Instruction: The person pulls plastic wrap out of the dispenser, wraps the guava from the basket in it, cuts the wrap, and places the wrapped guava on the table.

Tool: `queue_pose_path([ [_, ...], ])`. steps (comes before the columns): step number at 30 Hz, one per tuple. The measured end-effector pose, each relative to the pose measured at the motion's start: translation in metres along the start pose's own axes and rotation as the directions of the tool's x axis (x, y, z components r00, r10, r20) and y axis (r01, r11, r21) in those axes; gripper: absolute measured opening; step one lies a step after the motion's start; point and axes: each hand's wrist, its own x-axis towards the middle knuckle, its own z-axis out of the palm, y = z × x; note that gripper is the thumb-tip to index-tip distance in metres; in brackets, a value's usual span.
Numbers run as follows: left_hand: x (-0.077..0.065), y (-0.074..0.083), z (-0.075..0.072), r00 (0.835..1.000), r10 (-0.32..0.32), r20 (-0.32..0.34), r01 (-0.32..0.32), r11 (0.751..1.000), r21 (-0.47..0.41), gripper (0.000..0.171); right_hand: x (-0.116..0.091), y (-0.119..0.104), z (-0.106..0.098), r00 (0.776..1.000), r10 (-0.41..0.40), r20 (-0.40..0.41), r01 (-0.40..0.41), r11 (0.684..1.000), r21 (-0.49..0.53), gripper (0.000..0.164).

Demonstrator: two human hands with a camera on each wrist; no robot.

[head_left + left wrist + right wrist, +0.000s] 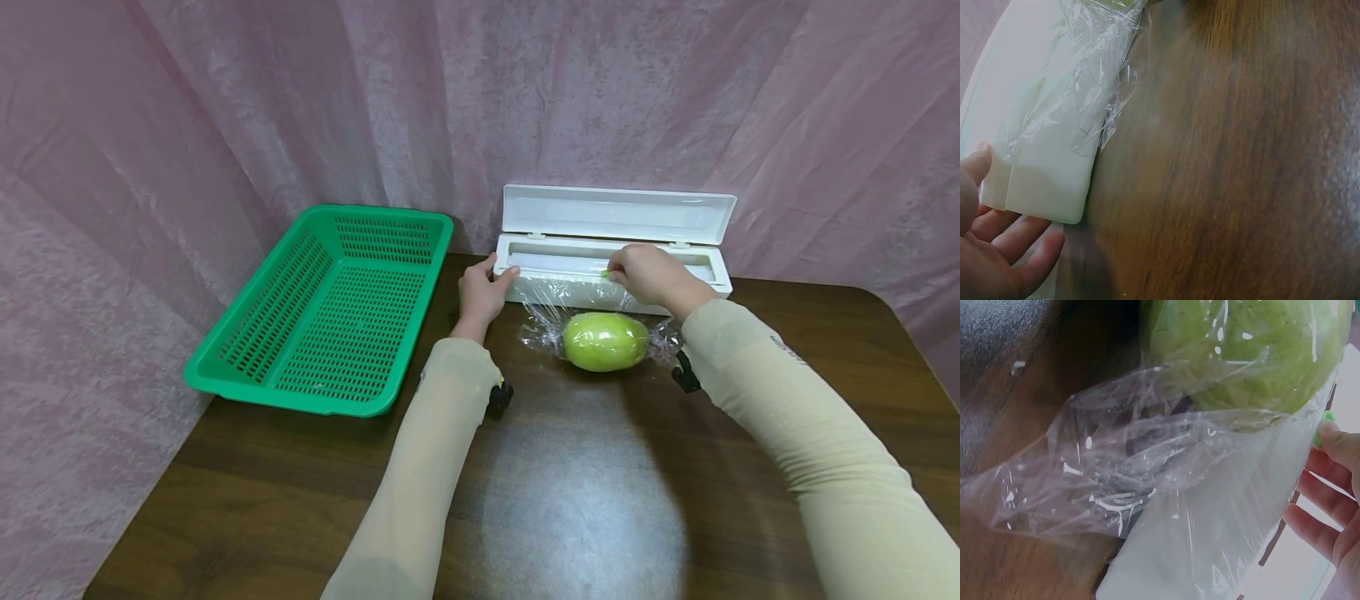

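Observation:
A white cling film dispenser (720,271) stands at the back of the table with its lid (618,212) raised. My left hand (483,292) holds its left end, thumb on the top edge and fingers around the end wall (1047,194). Along the front edge, my right hand (656,275) pinches a small bright green slide cutter (1329,417) between thumb and finger. In front of the box lies an oval green fruit (604,342), covered in clear cling film (1110,462). Film stretches from the fruit up over the box's front and bunches at both sides.
A green plastic basket (296,404) with slotted walls stands to the left on the brown wooden table (585,500). Behind the table hangs a pink curtain (480,100), close behind the raised lid.

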Motion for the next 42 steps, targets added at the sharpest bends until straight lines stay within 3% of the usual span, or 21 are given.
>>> queue_pose_path([
  [42, -0.0006, -0.0011, 0.0002, 1.000, 0.016, -0.002, -0.016, 1.000, 0.004, 0.062, -0.0064, 0.0060, 0.0003, 1.000, 0.001, -0.019, -0.001, 1.000, -0.015, 0.017],
])
